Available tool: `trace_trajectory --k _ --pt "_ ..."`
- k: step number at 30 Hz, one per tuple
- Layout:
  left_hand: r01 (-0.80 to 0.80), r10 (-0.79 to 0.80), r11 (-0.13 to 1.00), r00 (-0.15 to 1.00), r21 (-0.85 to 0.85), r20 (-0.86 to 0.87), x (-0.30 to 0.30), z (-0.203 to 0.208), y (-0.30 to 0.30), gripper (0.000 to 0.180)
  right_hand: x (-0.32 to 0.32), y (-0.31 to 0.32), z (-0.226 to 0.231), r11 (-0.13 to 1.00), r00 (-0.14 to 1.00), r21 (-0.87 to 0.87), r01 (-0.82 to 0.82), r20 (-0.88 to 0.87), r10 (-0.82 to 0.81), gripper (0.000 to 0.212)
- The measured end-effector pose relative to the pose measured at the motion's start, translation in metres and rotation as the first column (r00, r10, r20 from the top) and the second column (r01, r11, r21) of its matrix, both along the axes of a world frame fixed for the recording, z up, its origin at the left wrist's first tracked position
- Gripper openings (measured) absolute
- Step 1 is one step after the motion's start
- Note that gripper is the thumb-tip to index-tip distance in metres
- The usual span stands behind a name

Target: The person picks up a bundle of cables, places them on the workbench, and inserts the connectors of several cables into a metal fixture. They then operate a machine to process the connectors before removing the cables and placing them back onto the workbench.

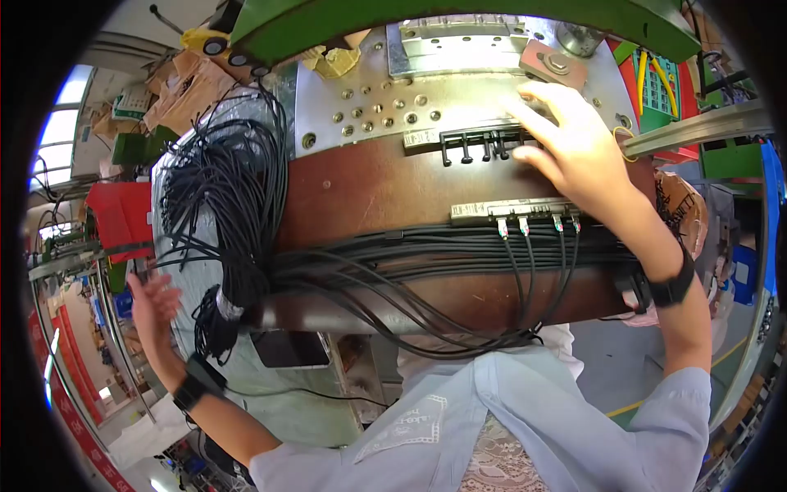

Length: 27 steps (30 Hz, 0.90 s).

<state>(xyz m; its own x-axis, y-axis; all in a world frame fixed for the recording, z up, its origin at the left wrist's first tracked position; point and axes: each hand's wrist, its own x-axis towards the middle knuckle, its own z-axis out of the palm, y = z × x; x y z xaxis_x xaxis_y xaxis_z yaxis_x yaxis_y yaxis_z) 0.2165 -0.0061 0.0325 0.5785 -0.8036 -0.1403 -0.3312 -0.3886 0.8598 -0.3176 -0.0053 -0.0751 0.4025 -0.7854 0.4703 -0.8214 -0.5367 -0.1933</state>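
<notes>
Seemingly the step is handling the black-pinned bar point(469, 138), upper centre; the right hand point(578, 148) is spread at it, and gripping calls for a pinch. Left hand point(153, 307), left of frame, spread, empty.

Pale blue top point(574, 435), V-shaped collar opening. Whitish lace panel point(502, 461) at the chest. White stitched outline with lettering point(406, 428), left front. Short sleeves, same blue. Left hand point(154, 305) and right hand point(571, 148) bare. Left wrist: black band point(198, 384), blocky housing. Right wrist: similar black strap point(675, 285).
</notes>
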Motion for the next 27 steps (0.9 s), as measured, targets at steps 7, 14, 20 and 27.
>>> trace_trajectory --k 7,14,20,27 --pt "0.91 -0.618 0.413 0.265 -0.02 -0.741 -0.232 -0.07 0.038 0.039 0.007 0.062 0.001 0.905 0.982 0.423 -0.048 0.183 -0.034 0.028" --pt "0.815 -0.288 0.532 -0.082 -0.23 -0.954 -0.335 -0.07 -0.009 0.035 0.008 -0.083 0.001 0.97 1.0 -0.245 -0.014 -0.029 0.007 0.021" --pt "0.682 -0.075 0.684 -0.285 -0.257 -0.956 -0.352 -0.093 -0.137 0.031 -0.033 -0.086 0.041 0.584 0.879 0.811 0.041 0.249 -0.407 0.021" --pt "0.825 -0.466 0.527 0.077 -0.206 -0.882 -0.351 -0.1 -0.132 0.031 -0.056 -0.111 -0.04 0.89 0.927 -0.409 -0.199 0.215 0.306 0.016"
